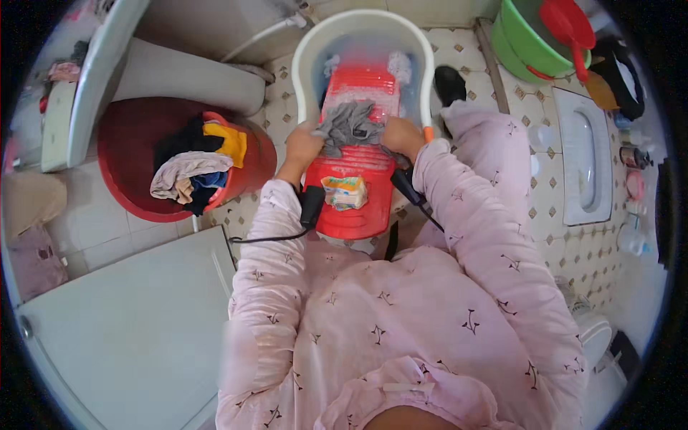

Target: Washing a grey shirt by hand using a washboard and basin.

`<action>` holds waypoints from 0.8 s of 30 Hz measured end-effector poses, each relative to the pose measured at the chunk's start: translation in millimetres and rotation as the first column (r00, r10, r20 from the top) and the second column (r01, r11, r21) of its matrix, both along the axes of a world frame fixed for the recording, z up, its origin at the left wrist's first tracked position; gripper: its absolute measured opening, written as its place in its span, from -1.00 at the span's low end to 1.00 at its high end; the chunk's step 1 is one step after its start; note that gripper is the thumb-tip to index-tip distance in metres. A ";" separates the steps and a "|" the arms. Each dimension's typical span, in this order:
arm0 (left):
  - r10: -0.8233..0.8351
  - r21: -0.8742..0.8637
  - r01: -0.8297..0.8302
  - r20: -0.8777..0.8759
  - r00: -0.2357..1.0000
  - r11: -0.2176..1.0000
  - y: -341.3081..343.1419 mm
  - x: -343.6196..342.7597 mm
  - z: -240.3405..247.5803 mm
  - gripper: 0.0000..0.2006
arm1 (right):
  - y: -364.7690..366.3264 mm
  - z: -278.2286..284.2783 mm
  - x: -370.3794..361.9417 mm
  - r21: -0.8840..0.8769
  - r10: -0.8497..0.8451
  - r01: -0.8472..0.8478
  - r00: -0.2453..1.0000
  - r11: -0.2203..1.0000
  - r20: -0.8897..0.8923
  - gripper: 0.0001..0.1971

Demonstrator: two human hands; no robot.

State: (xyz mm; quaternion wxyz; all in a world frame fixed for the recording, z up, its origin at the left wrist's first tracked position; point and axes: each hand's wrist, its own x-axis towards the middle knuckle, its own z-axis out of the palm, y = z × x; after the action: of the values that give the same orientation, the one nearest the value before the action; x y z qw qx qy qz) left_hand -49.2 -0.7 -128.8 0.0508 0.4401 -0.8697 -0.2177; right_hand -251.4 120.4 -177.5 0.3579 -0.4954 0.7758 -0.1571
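Note:
A wet grey cloth (349, 123) lies bunched across a red washboard (351, 161) that leans into a cream tub (300, 72) of cloudy water. At the cloth's left edge, my left hand (304, 145) is closed on it. My right hand (403, 136) grips its right side, fingers curled and partly hidden. Below the cloth, a soap bar in a yellow-and-white wrapper (345, 193) rests on the lower part of the board. White suds cling to the ridges, and pale lumps of foam or fabric sit in the tub beside the board's upper end.
To the left, a red bucket (256, 154) full of clothes (188, 172) stands against a large red basin (125, 136). Far right are a green tub (510, 43) with a red dipper (570, 32) and a squat toilet (566, 158). A white door panel (122, 322) fills the lower left.

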 end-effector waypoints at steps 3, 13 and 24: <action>0.561 0.682 -0.148 -0.437 0.702 0.716 -12.9 24.4 22.4 -0.88 | 1.8 34.3 2.8 -0.081 -0.149 0.151 0.989 0.985 0.024 -0.57; 0.455 0.691 -0.043 -0.426 0.782 0.722 29.3 4.7 88.0 -0.67 | -42.8 132.2 -33.4 -0.530 -0.068 0.328 0.890 0.782 0.450 -0.50; 0.624 0.690 0.424 -0.719 0.306 0.587 35.1 -49.7 103.0 -0.46 | -44.4 179.3 24.5 -0.671 0.355 -0.282 0.934 0.686 -0.030 -0.64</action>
State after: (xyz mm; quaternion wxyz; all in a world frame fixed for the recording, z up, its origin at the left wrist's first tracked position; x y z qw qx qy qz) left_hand -98.9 34.3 -25.8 0.3613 0.2561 -0.4244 -0.7898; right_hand -226.9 76.0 1.8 0.2188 -0.7084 0.5506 -0.3835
